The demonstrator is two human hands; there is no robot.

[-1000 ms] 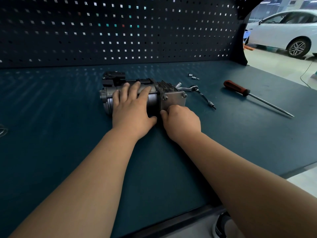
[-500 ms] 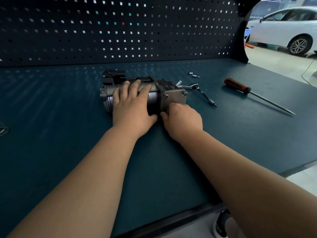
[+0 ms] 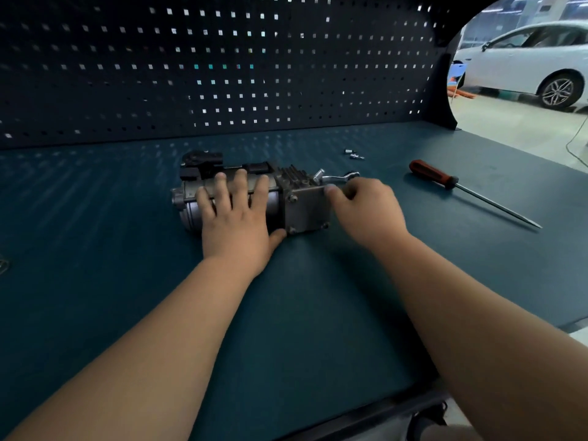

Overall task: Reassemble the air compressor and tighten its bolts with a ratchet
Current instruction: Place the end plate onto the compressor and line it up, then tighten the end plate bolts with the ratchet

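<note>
Now lifted the right hand (image 3: pixel 366 208) off the near lower corner of the compressor (image 3: pixel 305 208) end plate, its place half a second ago, and carried it up to the plate's far right corner. Shows blurred there, fingertips at the plate's top edge and just in front of the ratchet (image 3: pixel 337 178) lying behind the unit. Cannot tell whether pinching a bolt head, touching the plate or closing on the ratchet handle.

Keeps the left hand (image 3: pixel 235 224) as before: flat, fingers straight and spread over the grey barrel, thumb at the plate's near lower corner, pressing the unit down. Leaves the compressor unmoved, on its side about the middle of the surface (image 3: pixel 318 313), somewhat towards the back edge, with bolt heads visible at the plate's corners. Leaves untouched the screwdriver (image 3: pixel 432 176) towards the right edge, well apart, and two small silver bits (image 3: pixel 354 154) nearer the back edge.

Reads as done with the near bolt by hand and on to either the next bolt or the pick-up of the ratchet. Suggests a plate already seated, with tightening as the part left. Calls for a steady left palm on the body, to stop any roll of the round barrel under torque at that corner.
</note>
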